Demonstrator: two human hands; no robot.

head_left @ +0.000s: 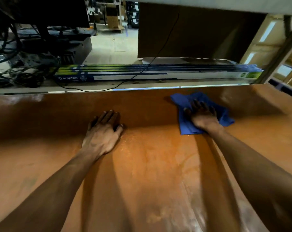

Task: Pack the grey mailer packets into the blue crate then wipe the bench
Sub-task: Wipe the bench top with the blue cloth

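Now, from the head view, the right hand (203, 117) presses flat, fingers spread, on a crumpled blue cleaning cloth (186, 125) whose long axis runs diagonally from far-left to near-right beneath the palm. Well left of that grip, the left hand (102, 133) lies open, empty, on the scuffed orange-brown wooden bench (150, 164).

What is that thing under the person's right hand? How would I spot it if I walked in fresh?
Start at the wide orange-brown bench filling the lower view. Toward its far right, the right hand presses flat on a crumpled blue cloth. It is the only blue, soft thing lying on the bench; the left hand rests on bare surface.
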